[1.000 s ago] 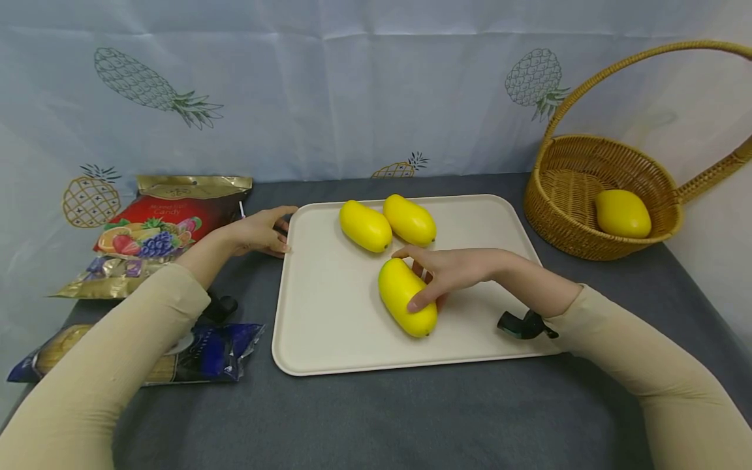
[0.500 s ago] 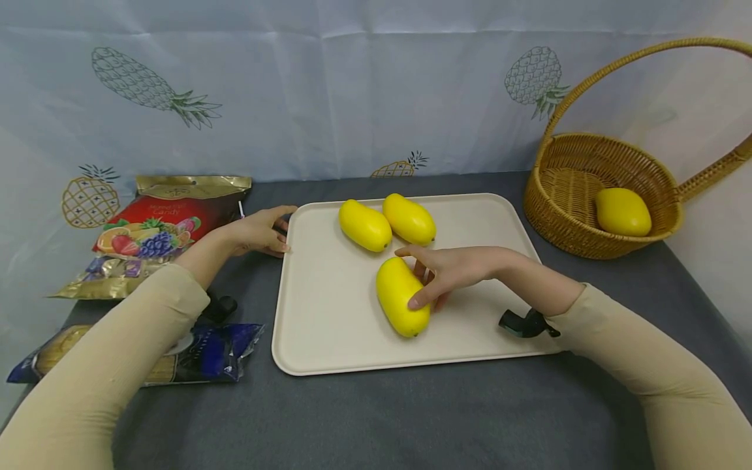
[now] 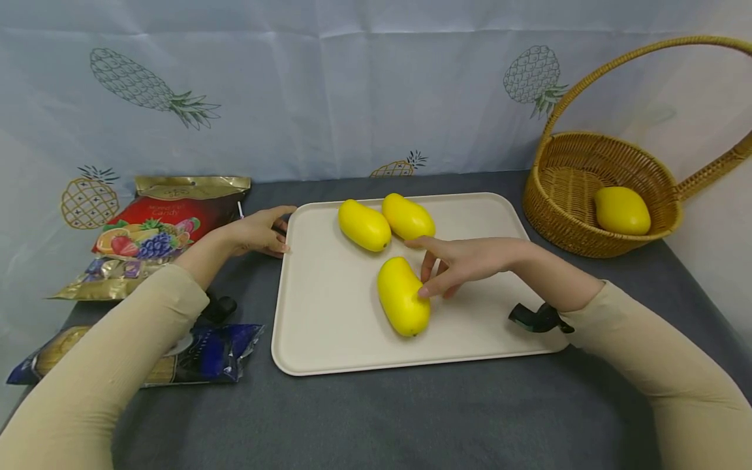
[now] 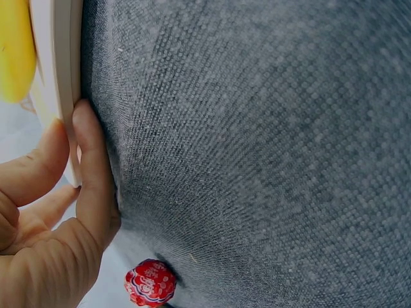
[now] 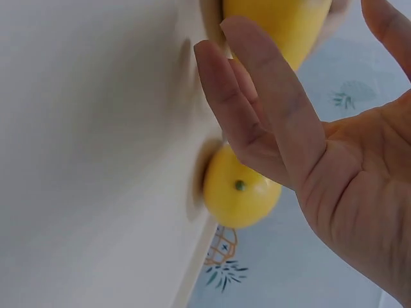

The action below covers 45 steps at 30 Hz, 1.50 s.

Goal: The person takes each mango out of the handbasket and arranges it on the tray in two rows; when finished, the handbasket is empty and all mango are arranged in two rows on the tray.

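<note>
Three yellow mangoes lie on the cream tray (image 3: 329, 313): the front mango (image 3: 401, 300) near the middle, the back left mango (image 3: 364, 225) and the back right mango (image 3: 405, 215). My right hand (image 3: 470, 258) is just right of the front mango, fingers loosely spread and holding nothing. Its thumb overlaps that mango's edge in the head view; whether it touches, I cannot tell. In the right wrist view the fingers (image 5: 276, 90) are extended above the tray. My left hand (image 4: 64, 212) pinches the tray's left rim between thumb and fingers.
A wicker basket (image 3: 564, 222) with a tall handle stands at right, another mango (image 3: 623, 210) inside. At left lie a candy bag (image 3: 158, 228) and a blue packet (image 3: 217, 352). A red round printed thing (image 4: 150, 282) sits near my left hand. A pineapple-print curtain (image 3: 352, 98) hangs behind.
My right hand has let go of the front mango and drawn back to the right. That mango shifted slightly left before the release. The left hand stays at the tray rim.
</note>
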Motion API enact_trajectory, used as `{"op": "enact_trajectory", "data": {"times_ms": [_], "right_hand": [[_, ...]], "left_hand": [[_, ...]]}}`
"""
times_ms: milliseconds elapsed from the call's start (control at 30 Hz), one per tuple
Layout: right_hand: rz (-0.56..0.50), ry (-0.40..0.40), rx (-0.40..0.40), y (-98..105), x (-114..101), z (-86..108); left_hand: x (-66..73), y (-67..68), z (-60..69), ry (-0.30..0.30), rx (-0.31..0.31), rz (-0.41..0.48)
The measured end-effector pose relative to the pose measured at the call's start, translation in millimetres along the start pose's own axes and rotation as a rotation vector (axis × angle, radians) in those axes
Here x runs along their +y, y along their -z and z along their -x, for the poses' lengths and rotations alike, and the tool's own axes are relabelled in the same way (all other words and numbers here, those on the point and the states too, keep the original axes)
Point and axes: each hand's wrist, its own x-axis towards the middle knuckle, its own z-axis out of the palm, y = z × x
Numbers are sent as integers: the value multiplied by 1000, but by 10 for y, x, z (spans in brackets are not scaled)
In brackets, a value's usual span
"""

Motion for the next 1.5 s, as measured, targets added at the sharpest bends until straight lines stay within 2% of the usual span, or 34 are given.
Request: {"op": "enact_trajectory", "data": {"times_ms": [233, 600, 800, 1033, 1267, 1500], "right_hand": [[22, 21, 74, 172, -37, 249], [96, 85, 303, 526, -115, 786], [153, 78, 417, 738, -88, 1079], [201, 44, 551, 1012, 238, 1350], [203, 19, 633, 1341, 664, 1575], [188, -76, 731, 1601, 1065, 1694]], "left_hand": [[3, 1, 7, 4, 1, 1], [0, 2, 10, -2, -5, 4], [-8, -1, 3, -1, -3, -2], [9, -2, 10, 1, -1, 3], [24, -9, 31, 0, -3, 15], [23, 2, 32, 7, -3, 25]]}}
